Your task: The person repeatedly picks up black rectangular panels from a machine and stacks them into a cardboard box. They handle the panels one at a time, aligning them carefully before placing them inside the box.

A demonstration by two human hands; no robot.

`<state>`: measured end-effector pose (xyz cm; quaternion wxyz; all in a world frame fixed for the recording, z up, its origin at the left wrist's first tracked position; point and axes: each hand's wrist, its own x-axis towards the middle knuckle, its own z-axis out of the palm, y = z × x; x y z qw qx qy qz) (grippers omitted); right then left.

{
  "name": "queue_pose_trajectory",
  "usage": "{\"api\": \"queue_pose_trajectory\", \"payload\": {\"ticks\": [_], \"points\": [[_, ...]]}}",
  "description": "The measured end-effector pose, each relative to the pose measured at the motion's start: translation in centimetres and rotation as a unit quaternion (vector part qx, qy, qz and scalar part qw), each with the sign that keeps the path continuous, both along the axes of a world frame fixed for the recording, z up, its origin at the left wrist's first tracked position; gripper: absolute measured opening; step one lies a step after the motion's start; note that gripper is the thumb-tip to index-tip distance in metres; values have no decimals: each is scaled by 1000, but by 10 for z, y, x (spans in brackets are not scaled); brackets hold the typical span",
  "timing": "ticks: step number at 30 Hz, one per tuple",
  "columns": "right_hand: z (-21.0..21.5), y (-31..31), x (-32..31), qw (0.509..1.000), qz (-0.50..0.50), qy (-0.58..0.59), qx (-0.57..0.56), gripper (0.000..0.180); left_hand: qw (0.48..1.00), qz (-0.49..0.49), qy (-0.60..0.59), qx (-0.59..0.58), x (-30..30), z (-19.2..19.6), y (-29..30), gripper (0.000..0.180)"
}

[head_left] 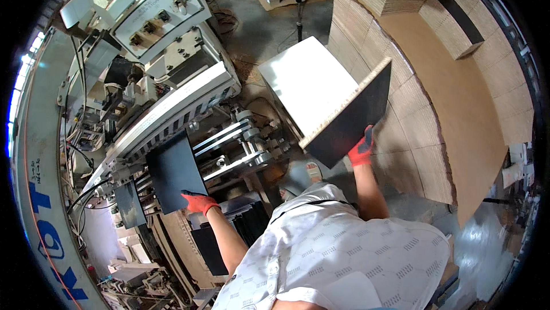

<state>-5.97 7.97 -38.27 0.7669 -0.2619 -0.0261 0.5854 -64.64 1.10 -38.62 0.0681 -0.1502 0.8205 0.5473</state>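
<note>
My left hand (199, 201), in a red glove, is at the near corner of a thin black panel (173, 169) by the machine's metal rails. Its fingers lie over the panel's face; the thumb is hidden. My right hand (361, 148), in a red glove with dark fingertips, grips the lower right edge of a black board (349, 121). That board is tilted up, with its raw, light-brown particleboard edge uppermost. Just beyond it is a white flat surface (309, 75), partly covered by the board.
A machine with a switch panel (160, 18) stands at the left, its rails (229, 138) reaching toward me. Dark panels (246, 218) are stacked below my left forearm. Stacked cardboard (395, 104) rises at the right, topped by a brown sheet (447, 75). A fan (299, 0) stands at the back.
</note>
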Motion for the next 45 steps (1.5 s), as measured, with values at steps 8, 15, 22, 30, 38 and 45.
{"api": "queue_pose_trajectory", "payload": {"ticks": [8, 15, 22, 30, 38, 45], "points": [[-3, 9, -3, 988, 32, -6, -153, 54, 976, -39, 211, -45, -30, -48, -21, 63], [-56, 42, -18, 941, -123, -118, -294, 57, 996, 19, 82, 33, 9, 11, 0, 62], [-17, 92, -36, 798, -146, -375, -448, 73, 997, 23, 76, 26, 22, 32, -1, 71], [57, 75, -102, 865, -64, -354, -349, 77, 972, 85, 168, 143, 8, 22, -25, 53], [51, 23, -159, 650, -38, -759, -2, 47, 997, 11, 37, 68, 34, 56, -6, 59], [104, 4, -299, 559, 255, -695, 374, 37, 971, -91, 0, 220, 16, 15, -39, 58]]}}
